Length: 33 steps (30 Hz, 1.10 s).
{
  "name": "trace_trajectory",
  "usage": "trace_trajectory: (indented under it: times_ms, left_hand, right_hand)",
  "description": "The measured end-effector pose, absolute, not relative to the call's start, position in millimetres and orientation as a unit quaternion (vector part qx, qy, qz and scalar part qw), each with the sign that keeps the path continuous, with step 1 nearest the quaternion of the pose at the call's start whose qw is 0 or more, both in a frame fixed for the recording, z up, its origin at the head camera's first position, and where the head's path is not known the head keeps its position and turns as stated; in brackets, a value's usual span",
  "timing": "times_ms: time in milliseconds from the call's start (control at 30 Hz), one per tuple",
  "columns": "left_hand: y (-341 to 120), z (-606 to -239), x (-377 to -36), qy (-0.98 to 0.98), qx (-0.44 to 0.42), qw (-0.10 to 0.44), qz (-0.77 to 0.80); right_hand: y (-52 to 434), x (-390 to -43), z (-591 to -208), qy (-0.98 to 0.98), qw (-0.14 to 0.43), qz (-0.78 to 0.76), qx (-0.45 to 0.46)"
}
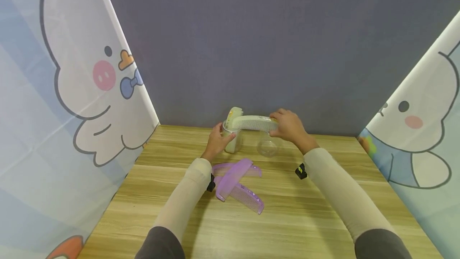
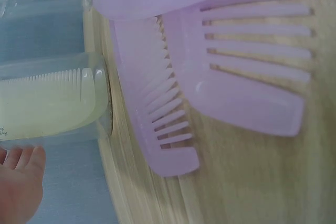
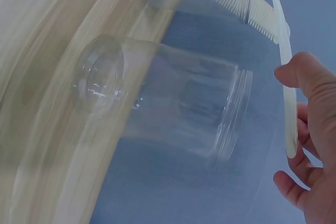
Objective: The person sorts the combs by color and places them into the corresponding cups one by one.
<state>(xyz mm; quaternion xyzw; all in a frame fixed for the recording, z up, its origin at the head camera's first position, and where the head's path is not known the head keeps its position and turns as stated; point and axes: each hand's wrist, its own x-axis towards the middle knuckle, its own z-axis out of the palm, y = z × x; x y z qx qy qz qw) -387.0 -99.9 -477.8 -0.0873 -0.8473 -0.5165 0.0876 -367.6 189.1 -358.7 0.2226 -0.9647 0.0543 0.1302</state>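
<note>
Combs are the business here. The person's left hand [image 1: 217, 141] is curling around a clear jar [image 1: 231, 137] standing at the far edge of the wooden worktop [image 1: 287, 219], near twelve o'clock, and one pale green comb [image 1: 232, 116] is already sticking up out of its mouth. The right hand [image 1: 289, 125] is pinching a second pale green comb [image 1: 256, 123] by one end, holding it level above the worktop so its free end is reaching over toward that jar's rim; from where I stand I cannot tell whether it is touching the rim. In the right wrist view the fingers [image 3: 310, 129] are closing along the comb's spine, teeth facing away from the palm.

Just to the three o'clock side of the held jar, right under the lifted comb, an empty clear jar [image 1: 267, 147] is standing on its own. Nearer the person, toward six o'clock, purple combs [image 1: 237, 183] are lying crossed in a loose pile on the worktop, close beside the left forearm. Cartoon-printed curtains [image 1: 72, 91] are hanging at nine and three o'clock.
</note>
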Motion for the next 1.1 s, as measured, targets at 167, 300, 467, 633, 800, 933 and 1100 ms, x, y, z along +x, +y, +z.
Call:
trace_trajectory:
  times_ms: [167,300,467,633,800,933,1100]
  left_hand:
    - [-100,-477,-387,-0.848,-0.089,0.086,-0.515]
    - [-101,-476,-387,-0.846,-0.092,0.088,-0.518]
    - [-101,-479,-389,-0.841,-0.1,0.09,-0.525]
    - [-102,-479,-388,-0.84,-0.101,0.085,-0.526]
    - [-102,-478,-386,-0.841,-0.097,0.083,-0.525]
    - [-102,-478,-387,-0.839,-0.096,0.084,-0.529]
    - [-102,-477,-387,-0.837,-0.097,0.08,-0.532]
  right_hand:
    - [177,-372,-352,-0.967,0.128,0.051,0.213]
    - [169,-377,-347,-0.964,0.143,0.025,0.221]
    - [160,-380,-339,-0.966,0.147,0.0,0.215]
    - [148,-386,-334,-0.964,0.15,-0.018,0.217]
    - [136,-391,-331,-0.964,0.161,0.003,0.21]
    - [124,-394,-330,-0.96,0.184,0.044,0.206]
    - [110,-399,-331,-0.949,0.21,0.082,0.219]
